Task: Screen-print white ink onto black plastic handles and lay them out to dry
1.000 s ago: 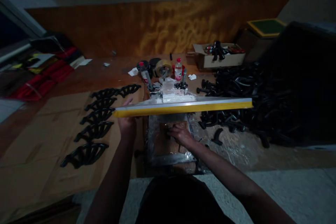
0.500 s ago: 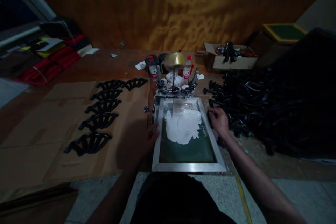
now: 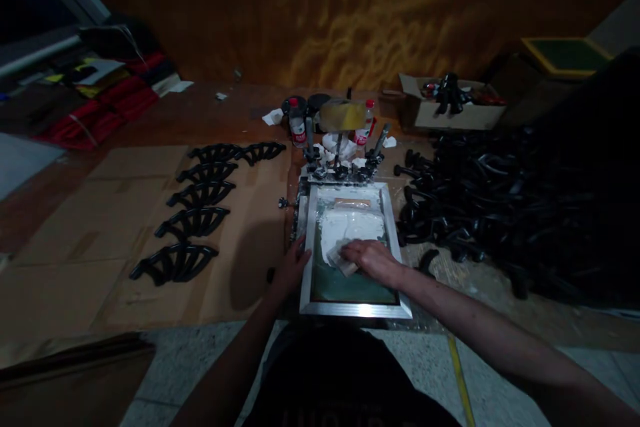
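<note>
Right hand (image 3: 373, 259) clenched on pale flat squeegee (image 3: 343, 260) over white paste on green mesh, left hand (image 3: 291, 268) released, resting on aluminium screen frame (image 3: 306, 260).

The right hand (image 3: 373, 259) hides most of the squeegee (image 3: 344, 261) — bottle labels (image 3: 298, 128) unreadable.

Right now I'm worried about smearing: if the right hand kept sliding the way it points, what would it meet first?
The right hand points left across the screen; it would probably meet the frame's left rail, where the left hand rests.
</note>
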{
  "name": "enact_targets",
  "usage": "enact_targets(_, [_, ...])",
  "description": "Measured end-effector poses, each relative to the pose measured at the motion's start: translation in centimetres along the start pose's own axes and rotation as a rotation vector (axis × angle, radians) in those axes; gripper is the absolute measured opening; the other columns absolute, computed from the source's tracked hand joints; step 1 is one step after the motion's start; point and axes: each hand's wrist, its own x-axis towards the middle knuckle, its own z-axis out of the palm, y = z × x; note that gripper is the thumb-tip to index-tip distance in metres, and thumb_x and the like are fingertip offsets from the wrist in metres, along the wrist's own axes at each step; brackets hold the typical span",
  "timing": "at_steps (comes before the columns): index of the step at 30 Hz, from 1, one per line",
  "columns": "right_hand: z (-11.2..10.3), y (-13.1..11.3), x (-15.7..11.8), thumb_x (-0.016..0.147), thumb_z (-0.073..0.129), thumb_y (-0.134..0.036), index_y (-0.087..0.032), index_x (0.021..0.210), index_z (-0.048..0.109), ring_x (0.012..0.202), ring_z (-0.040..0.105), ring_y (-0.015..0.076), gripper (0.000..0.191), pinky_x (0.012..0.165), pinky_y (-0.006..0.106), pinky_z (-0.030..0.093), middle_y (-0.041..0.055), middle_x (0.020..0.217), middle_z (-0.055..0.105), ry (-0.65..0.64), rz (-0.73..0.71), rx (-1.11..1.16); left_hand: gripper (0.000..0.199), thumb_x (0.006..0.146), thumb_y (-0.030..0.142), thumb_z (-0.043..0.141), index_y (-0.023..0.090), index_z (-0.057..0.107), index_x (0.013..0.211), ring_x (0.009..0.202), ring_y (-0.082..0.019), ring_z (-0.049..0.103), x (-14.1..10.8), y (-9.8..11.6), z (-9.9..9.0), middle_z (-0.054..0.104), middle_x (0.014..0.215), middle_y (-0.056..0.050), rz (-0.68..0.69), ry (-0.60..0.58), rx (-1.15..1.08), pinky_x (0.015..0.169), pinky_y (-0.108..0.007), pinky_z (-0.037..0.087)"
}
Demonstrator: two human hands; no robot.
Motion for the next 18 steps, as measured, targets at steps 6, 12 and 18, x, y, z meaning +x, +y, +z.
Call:
enact_targets(6, [0.3,0.5,0.4,0.080,0.055,-0.012,-0.019,0.097,0.070,0.094,0.064,0.0223,0.023,0.078,0.030,0.046,0.0084,0.099,0.071,0.118,0.074,-0.021,0.057,0.088,0.036,0.055,0.013,0.052,0.140,0.100,-0.026,0.068,-0.2,0.4,0.0,0.073,0.112,-0.014,-0.004,0.020,0.002,0.094,-0.041,0.052])
enact_targets(12, [2.4,-0.2,-0.8,0.083,0.055,-0.013,-0.017,0.110,0.068,0.096,0.064,0.0223,0.031,0.082,0.031,0.048,0.0093,0.103,0.071,0.125,-0.055,0.013,0.063,0.087,0.038,0.056,0.010,0.048,0.143,0.092,-0.025,0.068,-0.5,0.7,0.0,0.072,0.107,-0.014,-0.022,0.003,-0.041,0.087,-0.039,0.053])
enact_targets(18, [-4.6,3.0,3.9,0.090,0.060,-0.036,-0.025,0.143,0.051,0.099,0.066,0.0249,0.054,0.078,0.031,0.050,0.0086,0.118,0.069,0.352,0.288,0.017,0.063,0.084,0.045,0.060,0.016,0.053,0.139,0.089,-0.025,0.068,-1.5,3.5,-1.7,0.073,0.100,-0.010,-0.023,0.015,-0.130,0.080,-0.037,0.055])
